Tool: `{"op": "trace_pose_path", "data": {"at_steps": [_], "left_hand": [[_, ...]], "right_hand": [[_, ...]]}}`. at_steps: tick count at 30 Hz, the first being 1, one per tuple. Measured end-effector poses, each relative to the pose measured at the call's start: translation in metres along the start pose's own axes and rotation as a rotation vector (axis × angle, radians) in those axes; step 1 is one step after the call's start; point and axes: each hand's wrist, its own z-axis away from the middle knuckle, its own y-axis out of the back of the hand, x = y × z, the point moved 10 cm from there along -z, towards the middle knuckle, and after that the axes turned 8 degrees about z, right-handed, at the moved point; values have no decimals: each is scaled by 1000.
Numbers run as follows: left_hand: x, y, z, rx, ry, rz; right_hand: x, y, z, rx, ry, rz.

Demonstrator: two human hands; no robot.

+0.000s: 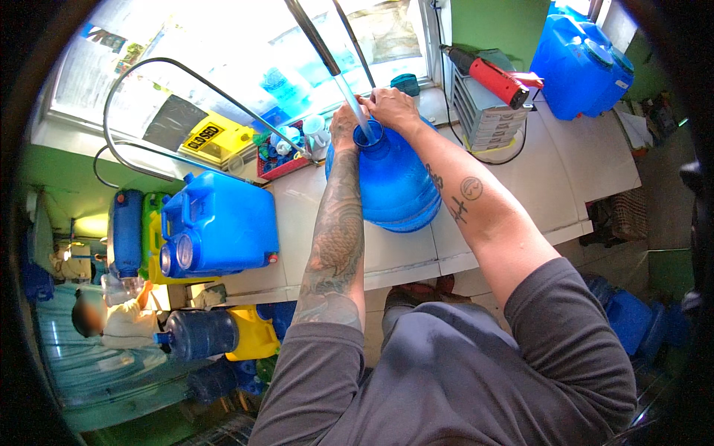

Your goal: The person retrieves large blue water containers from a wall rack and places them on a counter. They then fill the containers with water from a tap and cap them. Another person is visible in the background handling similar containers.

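Observation:
A round blue plastic water bottle (pixel 399 181) stands upright on the tiled counter, its open neck facing up. A stream of water (pixel 351 100) runs from a metal spout (pixel 318 42) into the neck. My left hand (pixel 345 127) rests at the left side of the neck, against the bottle's shoulder. Behind the neck is my right hand (pixel 393 108), bent over, with its fingertips near those of my left hand. Whether either hand grips the bottle or only rests on it cannot be told, since the fingers' undersides are hidden.
Blue jerrycans (pixel 223 223) stand left on the counter (pixel 401 267), beside a red basket (pixel 284 167) of caps. A red heat gun (pixel 496 81) lies on a grey drawer unit (pixel 485 117) at right, near more blue containers (pixel 580 67). A curved metal pipe (pixel 106 111) arches at left; another person (pixel 131 323) is beyond.

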Motion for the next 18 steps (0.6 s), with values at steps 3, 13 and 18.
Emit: {"op": "trace_pose_path", "data": {"at_steps": [3,13,18], "left_hand": [[0,0,1,1,-5,7],[-2,-2,-1,1,-33,7],[-3,-2,-2,-6,-29,2]], "right_hand": [[0,1,1,5,-2,6],[1,-3,-2,36,18,12],[0,-2,-2,39,19,15]]}}
